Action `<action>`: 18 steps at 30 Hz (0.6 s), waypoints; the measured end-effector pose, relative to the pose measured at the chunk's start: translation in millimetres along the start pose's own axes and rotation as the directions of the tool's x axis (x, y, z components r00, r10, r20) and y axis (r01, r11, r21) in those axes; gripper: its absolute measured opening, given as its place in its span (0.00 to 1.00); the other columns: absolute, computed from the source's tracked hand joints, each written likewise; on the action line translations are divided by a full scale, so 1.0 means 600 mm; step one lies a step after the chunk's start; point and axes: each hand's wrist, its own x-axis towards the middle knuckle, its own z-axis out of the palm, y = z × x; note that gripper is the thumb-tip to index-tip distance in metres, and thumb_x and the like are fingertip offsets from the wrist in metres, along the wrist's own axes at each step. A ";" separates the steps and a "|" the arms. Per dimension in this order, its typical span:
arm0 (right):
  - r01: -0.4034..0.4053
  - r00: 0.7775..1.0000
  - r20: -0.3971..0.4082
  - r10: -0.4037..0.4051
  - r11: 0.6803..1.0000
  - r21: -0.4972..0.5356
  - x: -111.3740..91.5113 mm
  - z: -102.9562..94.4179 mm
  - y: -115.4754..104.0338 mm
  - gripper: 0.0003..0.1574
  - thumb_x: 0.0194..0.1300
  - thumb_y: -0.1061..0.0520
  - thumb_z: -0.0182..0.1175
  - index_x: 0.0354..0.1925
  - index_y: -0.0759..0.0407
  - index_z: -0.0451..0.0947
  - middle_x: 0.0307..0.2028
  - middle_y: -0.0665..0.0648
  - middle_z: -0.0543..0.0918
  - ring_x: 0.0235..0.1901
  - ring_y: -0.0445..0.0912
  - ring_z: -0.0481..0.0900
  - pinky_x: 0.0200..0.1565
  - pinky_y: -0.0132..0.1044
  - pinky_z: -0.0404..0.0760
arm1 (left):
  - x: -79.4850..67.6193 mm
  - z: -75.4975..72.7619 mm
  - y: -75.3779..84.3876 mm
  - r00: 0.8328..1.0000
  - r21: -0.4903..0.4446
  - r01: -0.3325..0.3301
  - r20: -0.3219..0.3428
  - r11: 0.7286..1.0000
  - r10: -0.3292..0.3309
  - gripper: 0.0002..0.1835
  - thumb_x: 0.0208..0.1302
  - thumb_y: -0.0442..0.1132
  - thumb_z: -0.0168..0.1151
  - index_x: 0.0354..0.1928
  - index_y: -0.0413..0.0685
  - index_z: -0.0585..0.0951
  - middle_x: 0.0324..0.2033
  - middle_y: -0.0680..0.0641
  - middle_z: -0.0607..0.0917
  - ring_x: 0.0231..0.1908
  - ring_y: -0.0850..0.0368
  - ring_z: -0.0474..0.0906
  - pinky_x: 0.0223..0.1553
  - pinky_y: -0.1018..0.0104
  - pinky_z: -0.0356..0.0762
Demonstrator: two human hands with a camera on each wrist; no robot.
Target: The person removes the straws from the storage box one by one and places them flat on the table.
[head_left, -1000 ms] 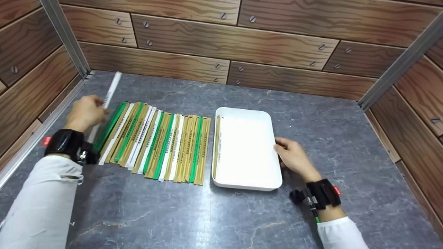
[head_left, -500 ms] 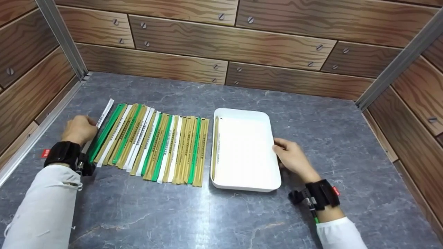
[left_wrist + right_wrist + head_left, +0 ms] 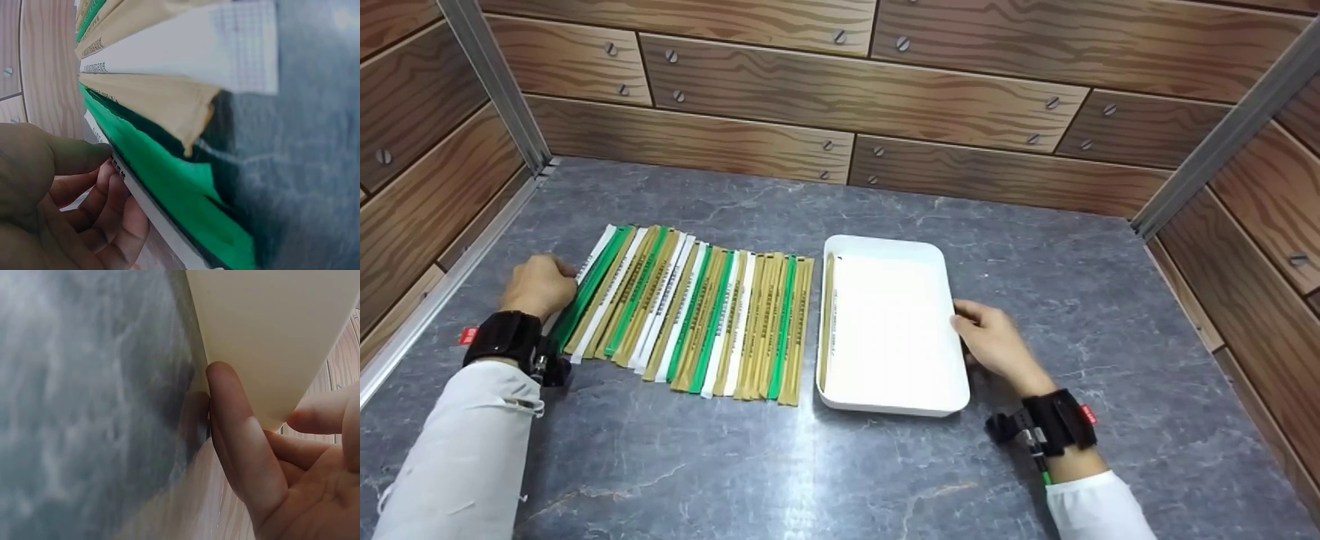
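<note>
My left hand (image 3: 538,285) pinches a white paper-wrapped straw (image 3: 603,244) between thumb and fingertips, at the left end of a row of wrapped straws. In the left wrist view that white straw (image 3: 163,216) lies alongside a green wrapped straw (image 3: 157,160). The row (image 3: 712,315) mixes green, white and brown wrappers, side by side and slightly slanted. My right hand (image 3: 997,337) holds the right side of a shallow white tray (image 3: 952,300). Seen from the right wrist, the thumb touches the rim and the fingers lie against the outer wall (image 3: 264,343).
Inside the tray, along its left wall, lie a brown wrapped straw (image 3: 829,322) and a strip with dark print. Wood-patterned panels (image 3: 750,97) close off the back and sides. The table top (image 3: 697,465) is grey and marbled.
My left hand has brought the white straw down and toward me, then slightly right, laying it against the green one at the row's end. The right hand and tray have stayed put.
</note>
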 end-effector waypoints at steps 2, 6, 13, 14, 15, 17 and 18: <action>0.002 1.000 -0.003 -0.002 1.000 -0.003 0.000 0.001 0.001 0.33 0.82 0.53 0.49 0.76 0.67 0.62 0.62 0.71 0.79 0.41 0.48 0.86 0.36 0.39 0.88 | 0.001 0.002 -0.001 1.000 0.001 -0.003 -0.003 1.000 0.003 0.23 0.66 0.36 0.52 0.56 0.27 0.80 0.56 0.20 0.77 0.58 0.21 0.73 0.57 0.31 0.73; 0.007 1.000 -0.008 -0.007 1.000 -0.009 0.000 0.000 0.002 0.33 0.82 0.53 0.49 0.76 0.67 0.63 0.62 0.71 0.80 0.41 0.48 0.86 0.36 0.38 0.88 | 0.001 0.004 -0.001 1.000 -0.002 -0.007 -0.011 1.000 0.007 0.22 0.66 0.36 0.52 0.56 0.27 0.80 0.55 0.19 0.77 0.57 0.21 0.73 0.57 0.31 0.73; 0.009 1.000 0.000 -0.009 1.000 -0.013 -0.003 -0.001 0.001 0.32 0.82 0.54 0.48 0.76 0.67 0.63 0.61 0.71 0.80 0.42 0.49 0.86 0.36 0.38 0.88 | -0.002 0.005 0.004 1.000 -0.001 -0.010 -0.004 1.000 0.010 0.22 0.68 0.37 0.50 0.56 0.27 0.80 0.56 0.20 0.77 0.57 0.21 0.73 0.57 0.31 0.73; 0.008 1.000 0.001 -0.008 1.000 -0.015 -0.003 -0.001 0.000 0.32 0.82 0.54 0.48 0.76 0.67 0.62 0.61 0.71 0.80 0.42 0.49 0.86 0.36 0.38 0.88 | -0.003 0.004 0.005 1.000 0.001 -0.007 -0.001 1.000 0.007 0.22 0.68 0.37 0.50 0.56 0.27 0.80 0.56 0.20 0.77 0.57 0.21 0.73 0.57 0.31 0.74; 0.008 1.000 0.000 -0.008 1.000 -0.016 -0.003 -0.001 0.000 0.33 0.82 0.53 0.48 0.76 0.68 0.62 0.61 0.71 0.80 0.42 0.49 0.86 0.36 0.38 0.88 | -0.004 0.003 0.007 1.000 0.004 0.002 0.001 1.000 -0.002 0.22 0.69 0.37 0.49 0.56 0.27 0.80 0.56 0.20 0.77 0.57 0.21 0.73 0.57 0.31 0.74; 0.005 1.000 -0.003 -0.005 1.000 -0.017 -0.002 0.000 -0.001 0.32 0.82 0.53 0.48 0.76 0.67 0.63 0.60 0.71 0.80 0.41 0.48 0.86 0.36 0.38 0.88 | -0.007 0.001 0.014 0.999 0.016 0.033 -0.001 0.999 -0.033 0.22 0.69 0.37 0.48 0.55 0.28 0.80 0.57 0.20 0.76 0.57 0.21 0.73 0.55 0.30 0.74; 0.005 1.000 -0.005 -0.005 1.000 -0.015 -0.002 0.001 -0.001 0.32 0.82 0.53 0.48 0.76 0.67 0.63 0.60 0.71 0.81 0.41 0.48 0.86 0.36 0.38 0.88 | -0.008 -0.001 0.020 0.999 0.026 0.046 -0.008 0.999 -0.046 0.22 0.68 0.37 0.47 0.54 0.29 0.80 0.57 0.20 0.76 0.57 0.21 0.73 0.54 0.29 0.74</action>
